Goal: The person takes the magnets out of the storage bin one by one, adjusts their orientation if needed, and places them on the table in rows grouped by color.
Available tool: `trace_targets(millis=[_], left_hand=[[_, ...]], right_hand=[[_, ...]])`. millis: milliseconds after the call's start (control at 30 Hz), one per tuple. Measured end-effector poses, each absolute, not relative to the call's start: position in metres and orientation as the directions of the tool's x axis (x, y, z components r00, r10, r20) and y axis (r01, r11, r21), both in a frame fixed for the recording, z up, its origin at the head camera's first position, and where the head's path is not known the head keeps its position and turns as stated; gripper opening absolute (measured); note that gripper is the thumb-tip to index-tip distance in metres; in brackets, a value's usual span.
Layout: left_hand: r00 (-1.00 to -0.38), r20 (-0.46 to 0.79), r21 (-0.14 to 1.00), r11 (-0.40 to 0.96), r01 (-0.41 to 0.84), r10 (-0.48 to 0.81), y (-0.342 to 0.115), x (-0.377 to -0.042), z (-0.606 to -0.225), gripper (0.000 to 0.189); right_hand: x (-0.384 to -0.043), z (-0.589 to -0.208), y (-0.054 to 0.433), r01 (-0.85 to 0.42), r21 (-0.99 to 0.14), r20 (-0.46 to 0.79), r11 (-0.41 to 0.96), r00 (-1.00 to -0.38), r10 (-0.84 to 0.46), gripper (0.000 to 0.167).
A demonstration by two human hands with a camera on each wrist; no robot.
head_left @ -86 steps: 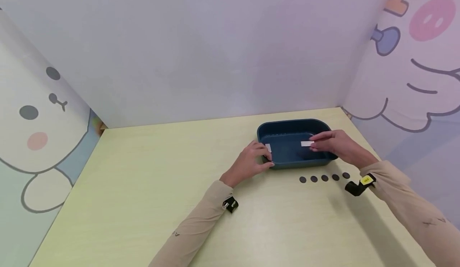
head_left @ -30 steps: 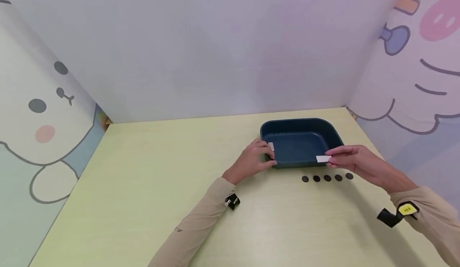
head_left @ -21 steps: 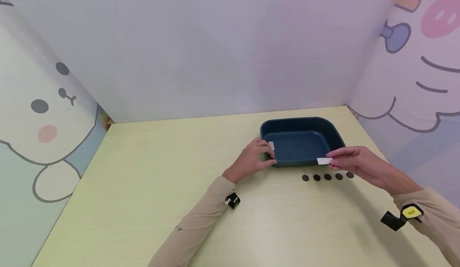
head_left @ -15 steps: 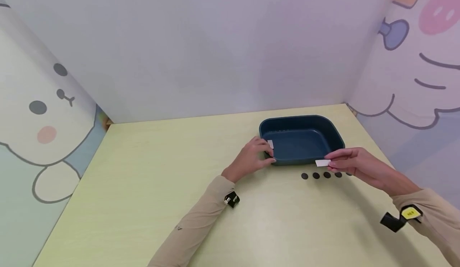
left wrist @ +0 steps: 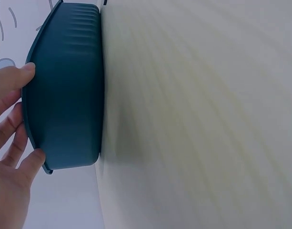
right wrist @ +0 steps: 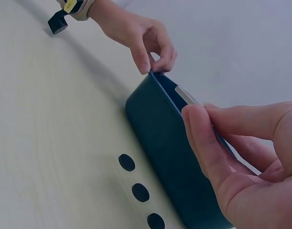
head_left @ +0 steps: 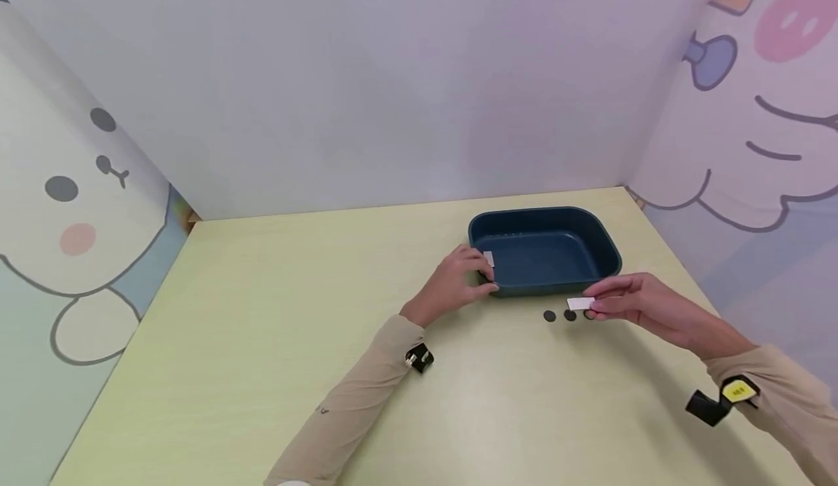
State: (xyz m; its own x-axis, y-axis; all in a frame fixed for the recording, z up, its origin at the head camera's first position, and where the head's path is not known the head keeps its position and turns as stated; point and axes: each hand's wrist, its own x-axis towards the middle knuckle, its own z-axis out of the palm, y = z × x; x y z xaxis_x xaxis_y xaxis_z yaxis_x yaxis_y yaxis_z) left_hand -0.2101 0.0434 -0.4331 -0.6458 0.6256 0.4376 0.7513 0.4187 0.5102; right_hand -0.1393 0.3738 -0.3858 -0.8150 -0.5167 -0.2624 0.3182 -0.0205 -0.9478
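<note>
A dark teal rectangular basin [head_left: 543, 287] stands at the back right of the table. My left hand [head_left: 455, 282] grips its left front rim; in the left wrist view its fingers [left wrist: 12, 133] bend around that edge. A small white piece [head_left: 489, 258] lies against the basin's inner left wall, beside the left fingertips. My right hand [head_left: 644, 304] pinches a flat white rectangular piece [head_left: 579, 303] between thumb and fingers, just outside the front rim. Black discs [head_left: 550, 316] lie in a row below it; the hand hides those on the right.
The pale yellow table [head_left: 294, 311] spreads out to the left and front. A plain pale wall [head_left: 393, 86] rises behind it, with cartoon-printed panels [head_left: 779, 129] at both sides. A black wrist device [head_left: 727, 396] hangs off the right sleeve.
My right hand has carried the white piece from over the basin's inside, across the front rim, to above the discs, covering some. The left hand has kept its grip on the rim.
</note>
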Motion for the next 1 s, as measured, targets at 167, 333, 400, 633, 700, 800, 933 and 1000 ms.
trace_targets(millis=[167,333,400,633,700,800,933,1000], left_hand=[[-0.649,0.433,0.521,0.414,0.746,0.625,0.043,-0.211,-0.434,0.011],[-0.650,0.435,0.531,0.405,0.744,0.624,0.042,-0.211,-0.434,0.011],[-0.650,0.436,0.529,0.406,0.745,0.623,0.042,-0.211,-0.434,0.011],[-0.650,0.440,0.527,0.408,0.745,0.619,0.043,-0.210,-0.434,0.010],[-0.650,0.443,0.529,0.406,0.745,0.617,0.043,-0.210,-0.434,0.010],[-0.649,0.444,0.526,0.407,0.747,0.618,0.043,-0.211,-0.435,0.011],[-0.647,0.444,0.522,0.408,0.749,0.620,0.043,-0.212,-0.436,0.011],[-0.649,0.444,0.525,0.408,0.747,0.618,0.043,-0.212,-0.436,0.010]], right_hand=[[-0.137,-0.392,0.372,0.333,-0.943,-0.272,-0.021,-0.805,-0.528,0.024],[-0.135,-0.397,0.371,0.336,-0.942,-0.287,0.002,-0.800,-0.526,0.024],[-0.134,-0.398,0.370,0.334,-0.942,-0.289,0.010,-0.800,-0.525,0.023],[-0.132,-0.402,0.369,0.339,-0.941,-0.296,0.020,-0.791,-0.535,0.024],[-0.131,-0.404,0.368,0.344,-0.939,-0.301,0.023,-0.787,-0.538,0.024],[-0.130,-0.407,0.367,0.354,-0.935,-0.308,0.021,-0.781,-0.543,0.024],[-0.128,-0.410,0.366,0.377,-0.926,-0.331,0.026,-0.776,-0.537,0.023],[-0.127,-0.411,0.366,0.382,-0.924,-0.338,0.031,-0.775,-0.533,0.023]])
